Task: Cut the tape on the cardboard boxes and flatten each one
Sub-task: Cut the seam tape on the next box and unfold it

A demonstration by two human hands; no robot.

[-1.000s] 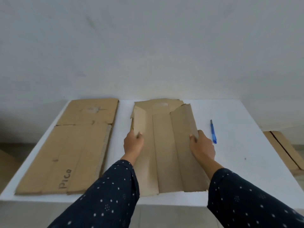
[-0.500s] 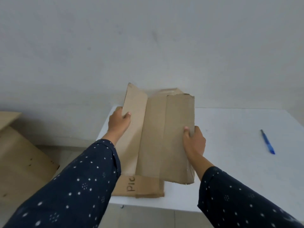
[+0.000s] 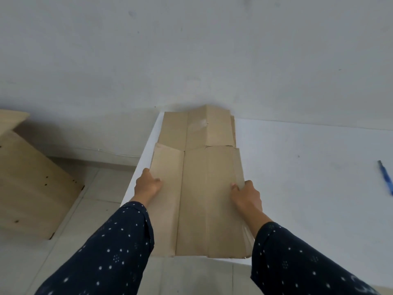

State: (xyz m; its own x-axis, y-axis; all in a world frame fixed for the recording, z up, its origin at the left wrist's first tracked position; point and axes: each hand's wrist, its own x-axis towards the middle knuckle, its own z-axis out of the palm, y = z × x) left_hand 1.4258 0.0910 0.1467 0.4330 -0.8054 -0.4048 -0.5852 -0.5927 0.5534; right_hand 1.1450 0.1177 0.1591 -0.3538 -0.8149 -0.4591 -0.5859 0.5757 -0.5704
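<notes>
Flattened cardboard box (image 3: pixel 204 188) being held by both long edges. Left grip (image 3: pixel 147 185) being curled round left flap edge, right grip (image 3: pixel 246 195) being pinched on right edge. Box lying at left end of tabletop (image 3: pixel 308 188), with left flap and near end overhanging. Long axis running straight away from person, toward wall. Grips sitting opposite each other, about midway along, neither nearer. Judged: box being set down and squared flat. Blue tool (image 3: pixel 386 177) lying well apart, to right.
</notes>
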